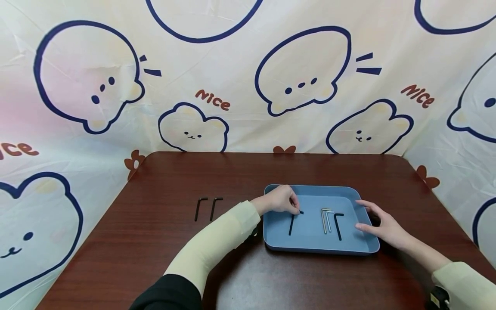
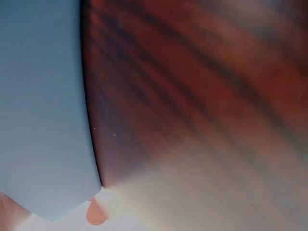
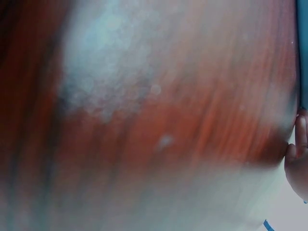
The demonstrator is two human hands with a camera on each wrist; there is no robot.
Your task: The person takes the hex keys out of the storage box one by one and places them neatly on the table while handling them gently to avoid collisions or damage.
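A blue tray (image 1: 310, 244) lies on the table. Over its left part, my left hand (image 1: 280, 200) pinches the short bent end of a black hex key (image 1: 291, 224), whose long arm points toward me. Right of that, a silver hex key (image 1: 323, 221), another shiny hex key (image 1: 329, 223) and a black hex key (image 1: 338, 227) lie side by side in the tray. At the tray's right rim, my right hand (image 1: 381, 224) rests with fingers and thumb spread apart. In the right wrist view, part of the right hand (image 3: 299, 163) shows beside the tray's edge.
Two black hex keys, one on the left (image 1: 198, 209) and one on the right (image 1: 214, 209), lie on the dark wooden table (image 1: 155, 224) left of the tray. A patterned cloth (image 1: 240, 64) hangs behind and beside the table.
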